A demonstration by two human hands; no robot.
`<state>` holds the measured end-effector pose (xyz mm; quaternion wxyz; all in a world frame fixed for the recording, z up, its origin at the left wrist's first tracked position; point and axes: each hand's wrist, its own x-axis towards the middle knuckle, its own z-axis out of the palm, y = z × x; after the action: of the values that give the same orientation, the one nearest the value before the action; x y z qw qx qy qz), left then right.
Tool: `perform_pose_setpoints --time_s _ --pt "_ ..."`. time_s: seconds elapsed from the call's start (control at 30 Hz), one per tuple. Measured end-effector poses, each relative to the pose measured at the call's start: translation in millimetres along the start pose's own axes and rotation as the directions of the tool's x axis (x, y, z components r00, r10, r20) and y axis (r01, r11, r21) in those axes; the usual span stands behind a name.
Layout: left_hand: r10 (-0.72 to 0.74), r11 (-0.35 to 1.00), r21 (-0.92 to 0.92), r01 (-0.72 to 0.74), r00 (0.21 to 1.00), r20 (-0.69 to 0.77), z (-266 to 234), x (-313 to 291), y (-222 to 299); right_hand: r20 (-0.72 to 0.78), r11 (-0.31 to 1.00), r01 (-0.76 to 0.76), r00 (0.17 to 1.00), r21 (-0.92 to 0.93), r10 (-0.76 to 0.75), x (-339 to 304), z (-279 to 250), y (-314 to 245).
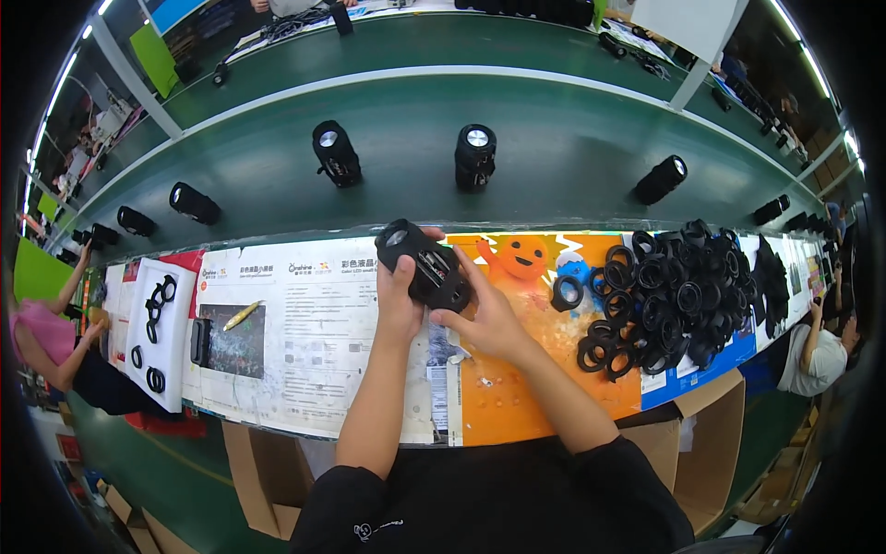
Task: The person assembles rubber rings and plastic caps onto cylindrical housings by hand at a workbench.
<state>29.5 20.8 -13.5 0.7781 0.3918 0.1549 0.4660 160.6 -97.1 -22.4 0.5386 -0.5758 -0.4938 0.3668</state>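
Both my hands hold a black cylindrical speaker [420, 265] over the worktable, tilted with its round end toward the upper left. An opening along its side shows parts within. My left hand [399, 305] is closed on its left end, thumb on top. At its lower right end, my right hand [491, 319] grips it with fingers behind and thumb in front. To the right lies a big heap of black plastic rings [678, 295]. One loose black ring [567, 293] sits between the heap and my right hand.
Beyond the table runs a green conveyor belt [397, 111] carrying several similar black speakers [475, 157]. At left are a white foam tray [169, 369] with black rings, a yellow marker-like object [242, 316] and a small black block [200, 342]. Co-workers sit at both sides; cardboard boxes [263, 480] stand below.
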Motion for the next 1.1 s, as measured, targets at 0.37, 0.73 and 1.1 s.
perform_pose_setpoints --time_s 0.37,0.73,1.1 --pt "0.043 0.996 -0.073 -0.048 0.997 -0.066 -8.8 1.5 -0.7 0.088 0.993 0.012 0.996 -0.113 -0.002 -1.0 -15.3 -12.8" --pt "-0.01 0.983 -0.181 0.02 0.998 0.056 -11.0 0.2 -7.3 0.006 0.999 0.051 0.999 0.003 -0.051 -12.6 -2.5 14.2" --pt "-0.034 0.982 -0.183 0.056 0.992 0.123 -8.2 -4.5 -14.7 -0.005 0.996 0.064 0.998 0.063 -0.064 -12.8 -2.9 22.5"
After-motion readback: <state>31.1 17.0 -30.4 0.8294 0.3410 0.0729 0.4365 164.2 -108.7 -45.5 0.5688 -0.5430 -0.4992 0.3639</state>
